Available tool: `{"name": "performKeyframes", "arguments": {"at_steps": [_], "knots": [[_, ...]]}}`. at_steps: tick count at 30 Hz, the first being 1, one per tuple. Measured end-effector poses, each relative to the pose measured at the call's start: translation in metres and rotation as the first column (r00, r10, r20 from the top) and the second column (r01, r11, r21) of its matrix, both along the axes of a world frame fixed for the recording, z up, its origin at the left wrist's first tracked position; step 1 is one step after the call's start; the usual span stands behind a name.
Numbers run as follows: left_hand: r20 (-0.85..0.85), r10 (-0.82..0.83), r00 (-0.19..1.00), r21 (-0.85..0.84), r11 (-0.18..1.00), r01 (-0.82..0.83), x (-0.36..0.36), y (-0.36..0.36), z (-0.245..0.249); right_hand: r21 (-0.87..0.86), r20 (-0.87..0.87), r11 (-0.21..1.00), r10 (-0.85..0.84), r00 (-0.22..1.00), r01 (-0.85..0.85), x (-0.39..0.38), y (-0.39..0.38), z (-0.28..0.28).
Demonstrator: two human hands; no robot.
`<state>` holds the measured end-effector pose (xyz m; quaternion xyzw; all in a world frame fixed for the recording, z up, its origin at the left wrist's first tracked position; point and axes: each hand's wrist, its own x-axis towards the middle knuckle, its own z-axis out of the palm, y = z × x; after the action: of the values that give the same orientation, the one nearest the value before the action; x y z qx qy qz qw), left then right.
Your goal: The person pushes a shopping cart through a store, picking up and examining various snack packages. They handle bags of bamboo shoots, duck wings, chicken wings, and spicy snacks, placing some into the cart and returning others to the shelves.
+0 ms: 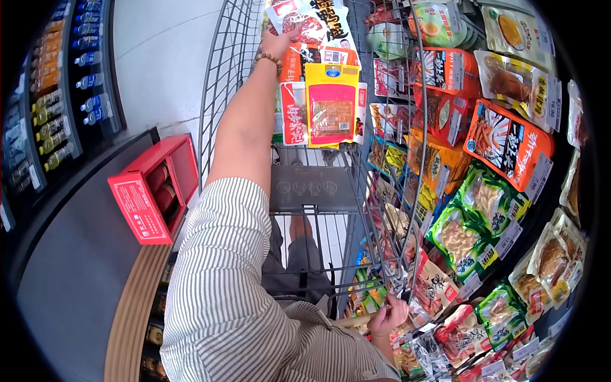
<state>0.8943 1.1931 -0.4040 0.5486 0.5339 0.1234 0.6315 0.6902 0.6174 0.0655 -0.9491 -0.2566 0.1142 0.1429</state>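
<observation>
My left hand point(279, 43), with a beaded bracelet at the wrist, reaches to the far part of a wire shopping cart point(219, 83). Its fingers are closed on the edge of a white and red snack packet point(304, 27). Nearer me in the cart lie an orange packet point(299, 62), a yellow and pink packet point(332, 105) and a white and red packet point(293, 114) partly beneath it. At the lower right, my right hand point(389, 316) is curled at the end of a tan bar point(354, 321), which looks like the cart handle.
Shelves of hanging snack packets point(509, 146) with price tags run close along the cart's right side. A grey fold-down seat panel point(312, 188) is at the cart's near end. On the left stand a red box point(143, 204) and bottle shelves point(89, 79).
</observation>
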Motion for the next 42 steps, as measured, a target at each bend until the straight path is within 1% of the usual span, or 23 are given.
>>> {"name": "performKeyframes", "arguments": {"at_steps": [1, 5, 7, 8, 9, 11, 12, 13, 16, 18, 19, 21, 22, 23, 25, 26, 27, 28, 29, 31, 35, 37, 42], "knots": [[0.194, 0.142, 0.971, -0.242, 0.966, -0.093, 0.006, 0.004, -0.006, -0.004, 0.000, 1.000, -0.004, 1.000, 0.004, 0.000, 0.000, 0.000], [0.351, 0.295, 0.889, -0.242, 0.945, -0.218, 0.023, -0.011, 0.012, 0.006, 0.009, 1.000, -0.010, 1.000, 0.010, -0.003, -0.005, -0.003], [0.235, 0.064, 0.970, -0.021, 0.998, -0.061, 0.018, -0.032, 0.054, 0.005, 0.011, 1.000, -0.011, 1.000, 0.011, -0.003, -0.005, -0.004], [0.124, -0.044, 0.991, 0.210, 0.978, 0.018, 0.018, -0.040, 0.045, 0.010, 0.007, 1.000, -0.017, 1.000, 0.017, -0.002, -0.002, -0.003], [-0.015, -0.125, 0.992, 0.419, 0.900, 0.120, 0.017, -0.048, 0.038, 0.015, 0.001, 1.000, -0.023, 1.000, 0.023, -0.002, 0.000, -0.002], [-0.043, -0.189, 0.981, 0.739, 0.655, 0.159, -0.001, -0.069, 0.069, 0.014, -0.002, 1.000, -0.026, 1.000, 0.026, -0.001, 0.003, -0.002], [0.095, -0.240, 0.966, 0.699, 0.707, 0.107, -0.010, -0.079, 0.084, 0.007, -0.001, 1.000, -0.030, 1.000, 0.030, 0.000, 0.004, -0.002], [0.165, -0.317, 0.934, 0.750, 0.656, 0.090, -0.018, -0.086, 0.084, 0.013, 0.001, 1.000, -0.028, 1.000, 0.028, 0.000, 0.003, -0.002], [0.133, -0.402, 0.906, 0.602, 0.759, 0.248, -0.047, -0.109, 0.099, -0.010, -0.011, 0.999, -0.035, 0.999, 0.035, -0.002, 0.002, 0.000], [0.301, -0.382, 0.874, 0.379, 0.889, 0.258, -0.053, -0.118, 0.097, -0.018, -0.021, 0.998, -0.053, 0.998, 0.053, -0.001, 0.006, 0.001], [0.305, -0.386, 0.871, 0.379, 0.888, 0.260, -0.052, -0.113, 0.097, -0.019, -0.017, 0.998, -0.058, 0.998, 0.057, -0.001, 0.006, 0.001], [0.243, -0.426, 0.872, 0.133, 0.905, 0.405, -0.047, -0.096, 0.094, -0.004, 0.004, 0.999, -0.048, 0.999, 0.048, 0.000, 0.005, -0.002], [0.331, -0.307, 0.892, -0.007, 0.945, 0.328, -0.039, -0.088, 0.097, -0.004, 0.005, 0.999, -0.051, 0.999, 0.051, -0.001, 0.005, -0.002], [0.329, -0.311, 0.891, -0.006, 0.943, 0.332, -0.030, -0.079, 0.100, -0.010, 0.002, 0.999, -0.050, 0.999, 0.050, -0.001, 0.007, -0.001], [-0.107, -0.413, 0.904, 0.167, 0.889, 0.426, -0.009, -0.057, 0.118, -0.014, -0.003, 0.999, -0.051, 0.999, 0.051, -0.002, 0.007, -0.001], [-0.109, -0.417, 0.902, 0.168, 0.887, 0.430, 0.001, -0.047, 0.107, -0.015, -0.004, 0.998, -0.055, 0.998, 0.055, -0.003, 0.006, -0.001], [-0.291, -0.498, 0.817, 0.251, 0.784, 0.568, 0.012, -0.036, 0.086, -0.017, -0.005, 0.998, -0.062, 0.998, 0.062, -0.005, 0.004, -0.001], [-0.469, -0.538, 0.700, 0.298, 0.650, 0.699, 0.016, -0.033, 0.095, -0.026, -0.013, 0.998, -0.056, 0.998, 0.056, -0.006, 0.001, -0.001], [-0.468, -0.497, 0.731, 0.225, 0.732, 0.642, 0.019, -0.030, 0.107, -0.029, -0.011, 0.997, -0.066, 0.998, 0.066, -0.006, -0.001, -0.002], [-0.549, -0.320, 0.772, 0.442, 0.673, 0.593, 0.026, -0.021, 0.085, -0.001, -0.010, 0.999, -0.049, 0.999, 0.049, -0.008, -0.003, -0.002], [-0.441, -0.355, 0.825, 0.412, 0.736, 0.537, 0.041, 0.004, 0.046, 0.002, -0.004, 0.999, -0.043, 0.999, 0.043, -0.006, 0.002, -0.001], [-0.399, -0.360, 0.843, 0.186, 0.869, 0.459, 0.052, 0.006, 0.044, -0.012, 0.015, 0.998, -0.055, 0.998, 0.056, -0.006, 0.002, -0.002], [-0.244, -0.392, 0.887, 0.229, 0.866, 0.445, 0.059, 0.008, 0.005, -0.016, 0.000, 0.999, -0.028, 1.000, 0.028, -0.003, 0.012, 0.000]]}}
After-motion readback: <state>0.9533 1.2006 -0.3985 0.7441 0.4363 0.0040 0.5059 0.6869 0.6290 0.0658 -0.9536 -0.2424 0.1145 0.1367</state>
